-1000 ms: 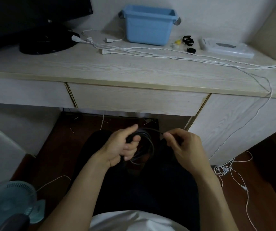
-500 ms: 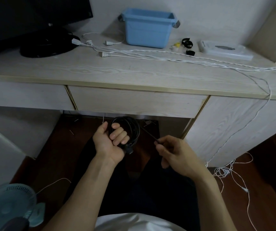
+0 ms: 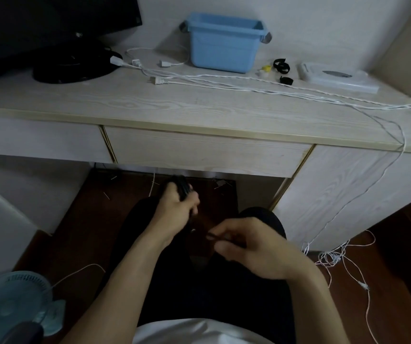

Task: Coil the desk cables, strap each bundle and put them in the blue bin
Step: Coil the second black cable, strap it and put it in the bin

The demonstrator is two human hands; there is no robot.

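Black cable coil (image 3: 183,187) sits gripped in the left hand (image 3: 177,209) below the desk (image 3: 199,108) edge; the right hand (image 3: 251,247) pinches its loose end beside it. White cables (image 3: 249,85) lie on the desk before the blue bin (image 3: 224,43), whose inside is hidden.

One head-worn view, looking forward and steeply down.

You see everything from a single wide-angle camera on your head, so no second view overlaps it. It faces the desk (image 3: 199,108), whose top fills the upper half of the frame and bows at the edges from the lens. The blue bin (image 3: 225,43) sits far off at upper centre against the wall. Your left hand (image 3: 174,209) and right hand (image 3: 256,247) are close to the lens at lower centre, above your lap. The floor shows at lower right, a fan (image 3: 13,301) at lower left.
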